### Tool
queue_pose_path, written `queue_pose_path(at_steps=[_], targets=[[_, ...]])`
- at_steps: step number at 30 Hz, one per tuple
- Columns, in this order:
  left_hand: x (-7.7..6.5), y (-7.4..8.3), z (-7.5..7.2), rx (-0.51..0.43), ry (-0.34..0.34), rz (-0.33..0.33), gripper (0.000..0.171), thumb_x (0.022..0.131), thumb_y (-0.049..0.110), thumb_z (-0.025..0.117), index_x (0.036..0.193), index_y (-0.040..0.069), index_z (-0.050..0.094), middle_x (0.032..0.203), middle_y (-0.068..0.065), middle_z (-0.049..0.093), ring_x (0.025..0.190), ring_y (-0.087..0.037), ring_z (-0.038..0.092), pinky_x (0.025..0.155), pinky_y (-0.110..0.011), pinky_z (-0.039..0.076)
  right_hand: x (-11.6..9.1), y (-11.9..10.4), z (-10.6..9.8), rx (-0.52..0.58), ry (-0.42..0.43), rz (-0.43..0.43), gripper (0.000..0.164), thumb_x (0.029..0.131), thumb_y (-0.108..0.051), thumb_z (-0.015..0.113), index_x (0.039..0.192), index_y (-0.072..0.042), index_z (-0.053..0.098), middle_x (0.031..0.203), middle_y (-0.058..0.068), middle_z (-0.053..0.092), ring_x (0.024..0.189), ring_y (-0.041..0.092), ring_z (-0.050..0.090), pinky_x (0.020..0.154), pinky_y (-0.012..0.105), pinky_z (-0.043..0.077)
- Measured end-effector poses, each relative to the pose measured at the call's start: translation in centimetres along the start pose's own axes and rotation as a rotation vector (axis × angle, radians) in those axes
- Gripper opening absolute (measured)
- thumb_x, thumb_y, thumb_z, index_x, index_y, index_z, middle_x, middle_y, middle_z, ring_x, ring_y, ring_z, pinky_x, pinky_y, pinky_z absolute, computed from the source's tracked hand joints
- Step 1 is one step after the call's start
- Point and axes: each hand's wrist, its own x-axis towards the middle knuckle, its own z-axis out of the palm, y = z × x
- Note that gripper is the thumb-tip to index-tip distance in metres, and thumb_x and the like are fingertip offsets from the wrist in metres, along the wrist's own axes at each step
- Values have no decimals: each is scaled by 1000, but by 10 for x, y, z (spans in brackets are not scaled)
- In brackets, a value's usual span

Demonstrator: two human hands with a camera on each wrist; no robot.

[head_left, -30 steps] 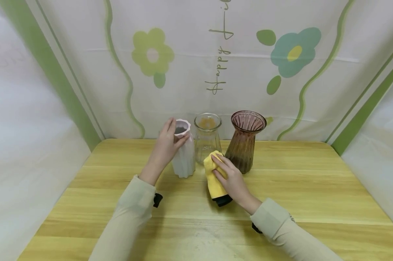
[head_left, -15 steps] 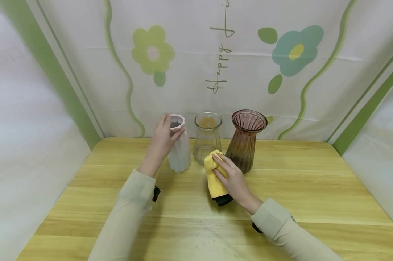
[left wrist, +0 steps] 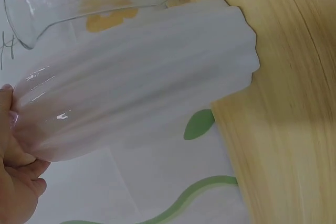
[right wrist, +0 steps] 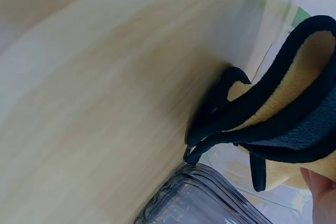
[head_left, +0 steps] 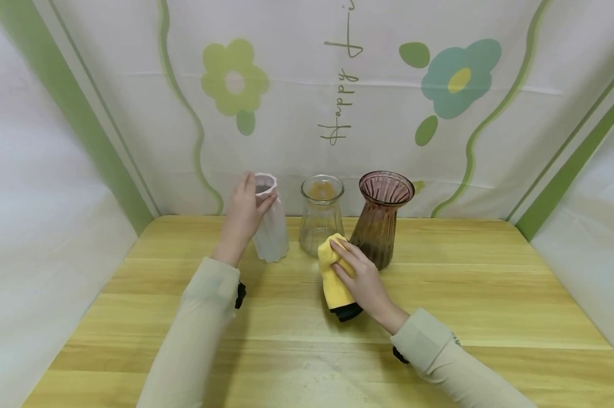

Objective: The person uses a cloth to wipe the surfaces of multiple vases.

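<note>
In the head view my left hand [head_left: 242, 216] grips the white fluted vase [head_left: 272, 235] around its neck, thumb at the front of the rim. The left wrist view shows the vase [left wrist: 142, 77] with its scalloped base over the wooden table; whether it touches the wood I cannot tell. My right hand [head_left: 367, 284] holds a bunched yellow cloth [head_left: 335, 286] with a black edge, low over the table. In the right wrist view the cloth's dark-trimmed folds [right wrist: 294, 103] hang loosely, and only a bit of the hand [right wrist: 320, 195] shows.
A clear glass vase [head_left: 321, 218] stands between the white vase and a purple-brown ribbed glass vase [head_left: 380, 226], which is right behind the cloth. All are near the back of the wooden table [head_left: 465, 317]. A flower-printed curtain [head_left: 286, 113] hangs behind.
My left hand has carried the white vase left and slightly back, widening the gap from the clear vase. The right hand and the cloth stay nearly still.
</note>
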Motion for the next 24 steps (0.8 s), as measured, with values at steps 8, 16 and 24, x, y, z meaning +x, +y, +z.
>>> queue_pose_path(at_steps=[8,16,24], targets=[[4,-6,-1,-2,22,-16,74,95,32,59,146,-8,25,152,-29,25,140,-45,28,115,-52,29,-1,1,-1,7,-3,6,47,84,-2,69,130,-3,59,132,19,57,118,35,59,91,40,53],[3,-6,-3,-14,-3,-49,76,95,36,57,148,-7,22,155,-26,22,142,-43,25,115,-52,28,-1,2,-1,0,23,-15,48,82,0,71,128,-2,59,130,20,58,115,36,60,87,41,55],[4,-4,-5,-67,-27,-123,81,93,45,57,151,2,20,159,-17,17,143,-44,23,115,-58,25,0,3,-1,-2,15,-17,48,82,0,70,129,-2,59,130,20,58,114,36,61,85,39,56]])
